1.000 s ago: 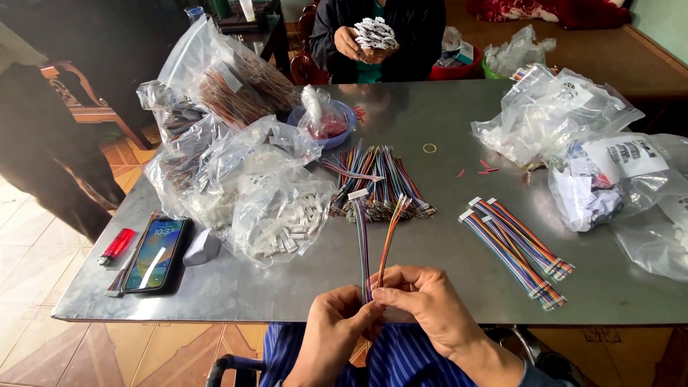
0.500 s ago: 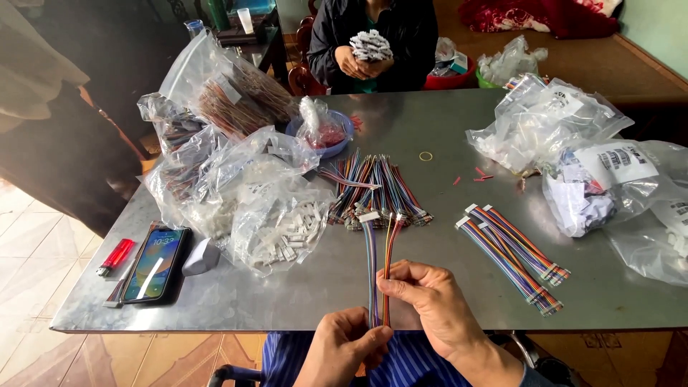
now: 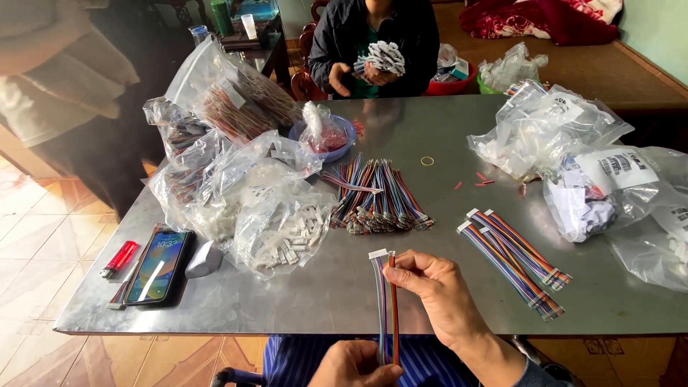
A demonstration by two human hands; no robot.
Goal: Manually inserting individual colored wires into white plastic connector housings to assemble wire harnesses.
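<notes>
Now both hands pinch a rainbow ribbon cable (image 3: 385, 301) over the metal table's (image 3: 344, 294) near edge: right hand (image 3: 437, 294) fingers pressed near its white connector, left hand (image 3: 355, 365) gripping lower.

A ribbon cable (image 3: 385, 308) is held over the near edge of the table (image 3: 344, 301), between the left hand (image 3: 355, 364) below and the right hand (image 3: 437, 290) above. Behind it a pile of loose cables (image 3: 376, 193) is laid — finished cables (image 3: 516, 261) are set to its right. Bags of connectors (image 3: 236, 193) are stacked at the left, with a phone (image 3: 159, 265) and a lighter (image 3: 120, 259) before them. Further bags (image 3: 573, 158) are placed at the right.
</notes>
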